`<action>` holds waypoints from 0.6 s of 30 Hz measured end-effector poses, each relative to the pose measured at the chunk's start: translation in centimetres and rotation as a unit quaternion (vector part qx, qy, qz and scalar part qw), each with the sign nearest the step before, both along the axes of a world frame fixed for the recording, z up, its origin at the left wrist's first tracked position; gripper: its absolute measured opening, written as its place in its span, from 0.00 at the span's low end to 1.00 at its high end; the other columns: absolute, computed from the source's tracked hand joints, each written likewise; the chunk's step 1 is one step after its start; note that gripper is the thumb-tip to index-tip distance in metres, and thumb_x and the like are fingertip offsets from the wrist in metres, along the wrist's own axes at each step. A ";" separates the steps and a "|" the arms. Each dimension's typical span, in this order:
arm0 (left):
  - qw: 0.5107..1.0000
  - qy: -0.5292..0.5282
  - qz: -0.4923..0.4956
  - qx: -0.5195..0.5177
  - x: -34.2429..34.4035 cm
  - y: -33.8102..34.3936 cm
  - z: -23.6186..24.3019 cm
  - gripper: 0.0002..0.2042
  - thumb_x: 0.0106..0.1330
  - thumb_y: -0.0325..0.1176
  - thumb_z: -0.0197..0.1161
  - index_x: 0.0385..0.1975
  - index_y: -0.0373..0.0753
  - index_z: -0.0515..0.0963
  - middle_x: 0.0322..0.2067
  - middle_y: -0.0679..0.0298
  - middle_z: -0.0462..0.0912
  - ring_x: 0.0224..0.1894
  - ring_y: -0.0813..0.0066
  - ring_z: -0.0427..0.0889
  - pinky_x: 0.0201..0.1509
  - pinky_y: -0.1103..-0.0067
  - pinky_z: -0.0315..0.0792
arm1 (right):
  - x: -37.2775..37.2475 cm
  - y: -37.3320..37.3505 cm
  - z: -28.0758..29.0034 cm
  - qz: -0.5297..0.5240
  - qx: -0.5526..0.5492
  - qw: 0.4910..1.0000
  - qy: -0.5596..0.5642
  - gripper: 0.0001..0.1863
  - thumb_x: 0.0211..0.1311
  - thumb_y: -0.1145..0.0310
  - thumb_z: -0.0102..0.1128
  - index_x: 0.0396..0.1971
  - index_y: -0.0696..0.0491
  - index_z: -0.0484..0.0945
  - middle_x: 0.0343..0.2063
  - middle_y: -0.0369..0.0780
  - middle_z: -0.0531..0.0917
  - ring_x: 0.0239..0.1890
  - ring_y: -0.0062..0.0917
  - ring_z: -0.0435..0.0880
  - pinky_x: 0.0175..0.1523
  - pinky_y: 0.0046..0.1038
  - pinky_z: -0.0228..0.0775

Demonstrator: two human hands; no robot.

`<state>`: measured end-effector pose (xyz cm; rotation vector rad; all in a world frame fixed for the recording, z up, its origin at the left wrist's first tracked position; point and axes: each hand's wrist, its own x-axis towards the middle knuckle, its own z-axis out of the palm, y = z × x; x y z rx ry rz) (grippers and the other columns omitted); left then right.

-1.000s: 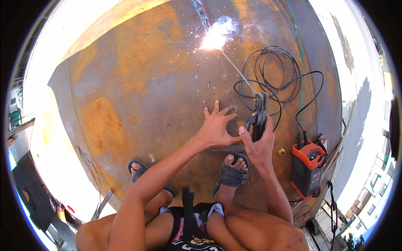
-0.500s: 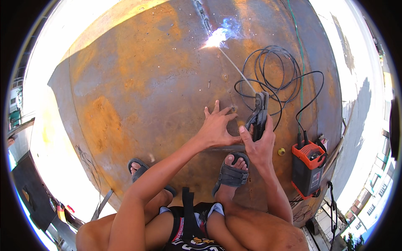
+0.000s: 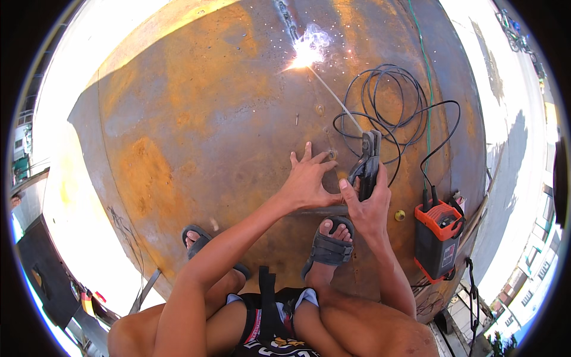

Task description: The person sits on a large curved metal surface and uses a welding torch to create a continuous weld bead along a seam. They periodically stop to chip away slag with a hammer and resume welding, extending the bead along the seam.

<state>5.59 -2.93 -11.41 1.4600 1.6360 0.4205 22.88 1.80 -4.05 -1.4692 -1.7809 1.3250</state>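
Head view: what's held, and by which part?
Right hand grips the electrode holder by its black handle, away from the rod; left hand, spread open, holds nothing.

Plate: metal, coated in patchy matt rust
Weld bead: metal, rough, ridged
Electrode holder: matt, plastic-looking
Cable: sheathed smooth, rubber or plastic unclear
Welder casing: smooth, faced in plastic-looking material

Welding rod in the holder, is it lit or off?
Lit: a bright arc and smoke show at the far tip of the welding rod; the right hand grips the holder.
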 end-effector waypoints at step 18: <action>1.000 -0.004 0.003 0.005 0.0 -0.1 -0.1 0.43 0.46 0.59 0.79 0.64 0.39 0.82 0.72 0.47 0.72 0.79 0.20 0.51 0.72 0.21 0.44 | -0.3 0.0 0.4 -0.006 -0.005 1.000 0.001 0.31 0.61 0.63 0.79 0.56 0.63 0.72 0.31 0.36 0.80 0.27 0.17 0.73 0.33 0.24 0.69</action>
